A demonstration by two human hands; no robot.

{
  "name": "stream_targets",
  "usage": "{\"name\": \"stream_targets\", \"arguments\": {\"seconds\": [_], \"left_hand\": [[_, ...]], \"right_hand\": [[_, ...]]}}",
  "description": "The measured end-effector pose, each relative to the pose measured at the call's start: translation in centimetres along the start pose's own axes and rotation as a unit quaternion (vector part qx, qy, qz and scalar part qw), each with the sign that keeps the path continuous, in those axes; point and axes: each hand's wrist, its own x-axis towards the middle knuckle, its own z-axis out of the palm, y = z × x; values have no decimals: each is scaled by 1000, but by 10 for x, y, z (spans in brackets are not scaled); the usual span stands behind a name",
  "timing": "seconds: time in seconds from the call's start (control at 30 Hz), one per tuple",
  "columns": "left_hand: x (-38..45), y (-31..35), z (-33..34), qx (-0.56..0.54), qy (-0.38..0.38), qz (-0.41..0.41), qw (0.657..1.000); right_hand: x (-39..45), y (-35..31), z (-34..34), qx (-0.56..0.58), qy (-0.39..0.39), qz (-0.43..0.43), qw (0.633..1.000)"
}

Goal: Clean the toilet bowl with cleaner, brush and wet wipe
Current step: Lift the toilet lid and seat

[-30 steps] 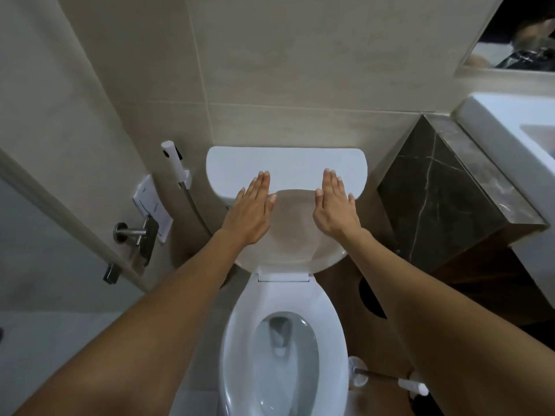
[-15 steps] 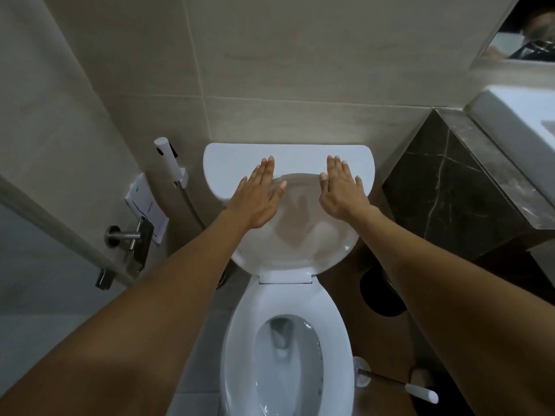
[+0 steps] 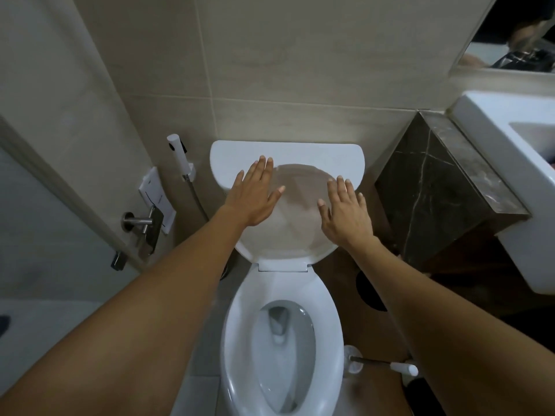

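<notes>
Hands reach forward with straight, slightly spread fingers: the left hand [image 3: 255, 199] lies flat over the left edge of the raised toilet lid [image 3: 295, 217], the right hand [image 3: 345, 214] over its right edge, holding nothing. Below them the toilet bowl [image 3: 282, 355] stands open. A toilet brush [image 3: 381, 364] lies on the floor just right of the bowl's rim.

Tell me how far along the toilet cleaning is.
Barely begun. Done: the lid is raised against the tank, leaving the bowl exposed. In hand: nothing; the left hand and right hand are open and flat over the lid. Left: cleaner, scrubbing and wiping. The brush sits untouched on the floor to the right of the bowl; no cleaner or wipe is in view.
</notes>
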Motion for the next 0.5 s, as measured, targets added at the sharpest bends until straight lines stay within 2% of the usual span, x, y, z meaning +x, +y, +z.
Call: {"name": "stream_targets", "arguments": {"seconds": [0.27,0.5], "left_hand": [[-98,27,44,8,-36,-31,999],[-176,35,111,8,-73,-52,996]], "right_hand": [[-96,14,28,28,-40,-4,999],[-167,24,87,35,-89,-8,995]]}}
